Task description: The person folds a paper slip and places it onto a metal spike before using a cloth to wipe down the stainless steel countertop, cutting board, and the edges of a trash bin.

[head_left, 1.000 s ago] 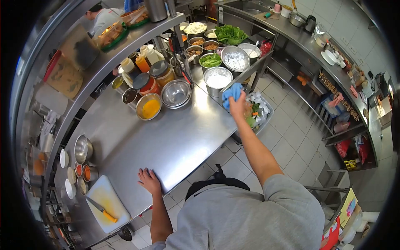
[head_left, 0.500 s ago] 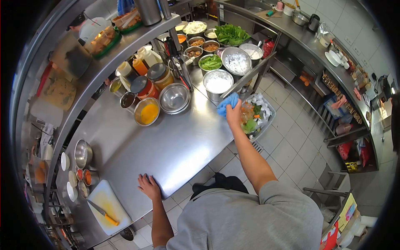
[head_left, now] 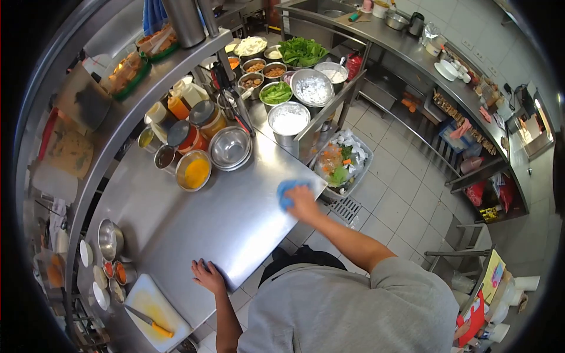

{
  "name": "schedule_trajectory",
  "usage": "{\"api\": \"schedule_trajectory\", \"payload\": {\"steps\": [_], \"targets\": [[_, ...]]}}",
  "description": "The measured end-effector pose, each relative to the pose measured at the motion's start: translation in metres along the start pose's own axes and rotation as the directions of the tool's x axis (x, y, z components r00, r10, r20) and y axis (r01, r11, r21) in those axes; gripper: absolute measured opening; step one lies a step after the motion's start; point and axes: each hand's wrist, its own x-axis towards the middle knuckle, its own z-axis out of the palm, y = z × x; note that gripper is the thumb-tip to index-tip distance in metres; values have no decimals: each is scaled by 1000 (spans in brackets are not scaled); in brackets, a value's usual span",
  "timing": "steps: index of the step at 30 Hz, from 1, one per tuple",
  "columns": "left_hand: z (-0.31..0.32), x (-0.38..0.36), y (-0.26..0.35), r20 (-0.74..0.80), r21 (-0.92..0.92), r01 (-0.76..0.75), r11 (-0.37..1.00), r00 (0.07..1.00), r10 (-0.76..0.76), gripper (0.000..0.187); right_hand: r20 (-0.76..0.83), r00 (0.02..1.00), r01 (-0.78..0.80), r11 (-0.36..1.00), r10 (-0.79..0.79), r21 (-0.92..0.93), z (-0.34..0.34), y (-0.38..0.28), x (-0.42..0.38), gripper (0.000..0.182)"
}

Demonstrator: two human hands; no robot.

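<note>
My right hand point(head_left: 303, 201) presses a blue cloth point(head_left: 287, 194) onto the steel table point(head_left: 212, 235) near its right corner; the hand is slightly blurred. Flat on the table's front part lies my left hand point(head_left: 207, 275), fingers spread, holding nothing. To its left, a white cutting board point(head_left: 144, 300) carries a knife point(head_left: 150, 320) with a yellow handle. A steel bowl of beaten egg point(head_left: 196, 173) stands at the table's back, beside stacked empty steel bowls point(head_left: 230, 148).
Behind the table are pots of leafy greens point(head_left: 301, 52) and white powder point(head_left: 288, 120). A waste bin point(head_left: 347, 162) with scraps stands on the floor by the right corner. A steel shelf point(head_left: 147, 88) runs along the left. Small bowls point(head_left: 110, 240) sit at the left edge.
My right hand has brought the blue cloth from the table's far right edge, near the bin, back toward me and onto the tabletop. My left hand stays flat. The camera view has shifted slightly.
</note>
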Motion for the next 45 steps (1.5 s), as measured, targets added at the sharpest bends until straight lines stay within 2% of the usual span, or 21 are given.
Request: {"api": "schedule_trajectory", "payload": {"steps": [1,3,5,6,8,10,11,12,13,15,17,20,23,25,27,28,30,35,37,41,45], "targets": [[6,6,3,-4,-12,-14,1000,1000,14,33,33,987,158,985,-160,64,18,-14,-11,39],[19,6,8,-9,-295,-236,926,970,244,30,223,916,292,936,-332,195,28,-61,-33,40],[27,0,69,8,-562,-257,786,949,317,28,242,824,427,842,-512,328,43,-93,-50,38],[38,-2,96,50,-732,-218,646,928,369,28,224,785,478,795,-577,372,51,-103,-54,38],[42,-2,148,172,-861,-142,488,822,543,29,307,788,465,842,-534,273,52,-103,-52,40],[53,6,176,161,-864,-169,474,799,580,28,193,849,454,867,-491,205,31,-76,-45,43],[59,9,186,150,-894,-144,424,796,587,28,229,895,359,923,-382,139,21,-58,-40,46],[63,9,193,141,-920,-114,376,796,588,28,109,944,293,944,-310,152,14,-31,-33,45],[61,9,197,152,-921,-97,377,803,577,28,-57,969,243,965,-239,95,5,-4,-28,45],[54,17,200,81,-838,-299,457,758,647,27,-96,987,-127,992,125,-11,-29,44,-11,49],[59,16,197,67,-803,-352,481,749,659,26,-279,919,-284,959,277,15,-52,96,14,47],[63,12,203,65,-738,-428,522,725,685,24,-388,876,-318,948,287,-17,-128,80,60,51],[56,9,213,50,-647,-517,561,705,707,22,-434,879,-182,980,198,80,-161,52,99,55],[56,8,215,50,-595,-550,586,702,710,21,-185,967,-167,983,178,73,-164,39,127,57],[56,8,220,45,-573,-552,606,718,695,20,-102,995,12,999,-7,46,-135,59,143,56],[57,6,221,49,-551,-548,630,732,679,20,-99,995,13,999,-8,49,-141,59,146,56],[59,4,227,62,-495,-527,690,771,634,18,96,992,-82,996,78,37,-165,52,151,59],[67,4,232,48,-424,-448,787,857,514,15,184,983,-9,1000,9,-1,-191,118,181,66],[70,3,236,48,-384,-405,830,889,456,14,53,996,-63,997,66,-49,-205,158,197,65],[80,0,239,14,-319,-351,880,927,375,13,-19,989,-147,975,146,-164,-236,248,241,66],[84,-4,246,-5,-265,-323,909,943,334,12,63,944,-291,909,323,-299,-294,315,300,69]]}}
